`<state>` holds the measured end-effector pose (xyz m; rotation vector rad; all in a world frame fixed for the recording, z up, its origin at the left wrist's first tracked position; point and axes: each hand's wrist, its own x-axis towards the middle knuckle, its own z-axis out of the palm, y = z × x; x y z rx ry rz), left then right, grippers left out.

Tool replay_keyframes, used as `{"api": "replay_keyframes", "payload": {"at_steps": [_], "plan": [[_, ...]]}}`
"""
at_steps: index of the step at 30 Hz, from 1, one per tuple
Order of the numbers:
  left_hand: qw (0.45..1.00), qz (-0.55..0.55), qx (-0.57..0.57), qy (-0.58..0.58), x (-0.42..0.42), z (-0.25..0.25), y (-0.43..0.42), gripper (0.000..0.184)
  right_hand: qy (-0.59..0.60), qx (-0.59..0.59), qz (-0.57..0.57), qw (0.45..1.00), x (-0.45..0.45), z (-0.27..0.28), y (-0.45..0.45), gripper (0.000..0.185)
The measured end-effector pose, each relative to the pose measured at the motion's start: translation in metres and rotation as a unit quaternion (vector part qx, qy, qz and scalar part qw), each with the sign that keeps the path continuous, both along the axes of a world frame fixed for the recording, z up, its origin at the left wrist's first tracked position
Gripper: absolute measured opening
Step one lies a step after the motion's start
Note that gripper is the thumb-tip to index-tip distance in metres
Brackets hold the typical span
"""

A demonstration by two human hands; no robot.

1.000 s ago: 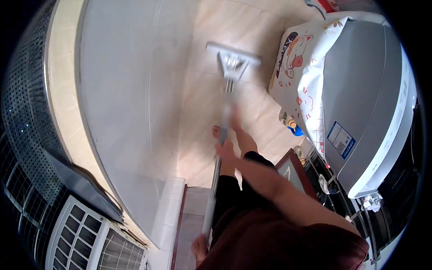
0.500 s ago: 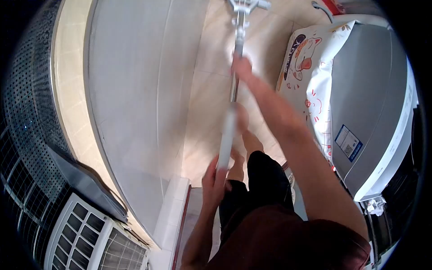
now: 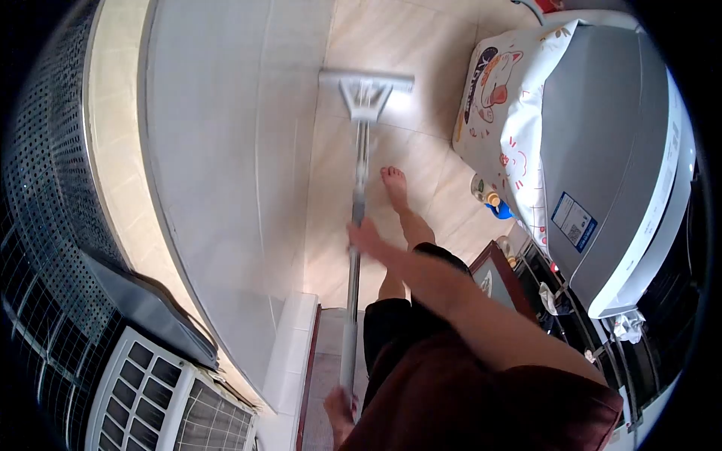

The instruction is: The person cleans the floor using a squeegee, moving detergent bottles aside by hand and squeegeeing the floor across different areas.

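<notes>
A long-handled mop with a wide grey-white head stretches forward from my body, its head resting on or just above the tiled floor beside the wall; the contact is not clear. My right hand is wrapped round the metal pole about halfway along. Lower down, close to my left hip, my left hand grips the grey end of the handle, partly cut off by my shirt. One bare foot stands on the floor to the right of the pole.
A grey-white appliance with a printed white bag against it takes up the right side. A bottle and a framed panel are below. The grey wall runs along the left, near an air-conditioner-like grille.
The mop has been pulled back toward my body and swung left, so its whole head now shows. Both hands have moved backward with it, and a foot has come into view.
</notes>
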<state>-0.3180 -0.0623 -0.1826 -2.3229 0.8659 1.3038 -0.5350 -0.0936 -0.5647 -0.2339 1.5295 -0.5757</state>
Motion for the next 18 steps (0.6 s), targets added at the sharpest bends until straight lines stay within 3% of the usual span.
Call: {"api": "replay_keyframes", "payload": {"at_steps": [1, 2, 3, 4, 6, 7, 11, 14, 15, 18], "plan": [[0.998, -0.028, 0.015, -0.046, 0.022, 0.02, 0.014, 0.031, 0.109, -0.091, 0.213, 0.967, 0.012, 0.054, 0.014, 0.043], [0.992, -0.072, 0.045, -0.096, 0.042, 0.037, 0.028, 0.031, 0.047, -0.049, 0.122, 0.99, 0.06, 0.068, 0.029, 0.041], [0.984, -0.104, 0.066, -0.129, 0.057, 0.049, 0.041, 0.031, -0.085, 0.062, -0.069, 0.992, 0.113, 0.065, 0.042, 0.039], [0.975, -0.13, 0.084, -0.159, 0.067, 0.059, 0.05, 0.031, -0.151, 0.13, -0.173, 0.965, 0.154, 0.059, 0.047, 0.037], [0.964, -0.168, 0.099, -0.182, 0.083, 0.069, 0.067, 0.031, -0.181, 0.161, -0.233, 0.942, 0.215, 0.044, 0.067, 0.034], [0.959, -0.187, 0.102, -0.185, 0.085, 0.067, 0.07, 0.031, -0.169, 0.176, -0.24, 0.939, 0.203, 0.055, 0.059, 0.033], [0.941, -0.327, 0.031, -0.082, 0.072, 0.0, 0.059, 0.032, -0.033, 0.107, -0.224, 0.968, 0.068, 0.038, 0.034, 0.032], [0.843, -0.513, -0.137, 0.082, 0.005, -0.102, 0.025, 0.033, 0.045, 0.019, -0.261, 0.964, -0.094, -0.001, 0.005, 0.035], [0.935, -0.326, -0.047, 0.132, -0.088, -0.105, -0.006, 0.032, 0.097, 0.086, -0.326, 0.936, -0.118, -0.076, -0.012, 0.037], [0.919, -0.308, -0.043, 0.241, -0.209, -0.138, -0.026, 0.037, 0.263, -0.004, -0.15, 0.953, -0.264, -0.131, -0.023, 0.034]]}}
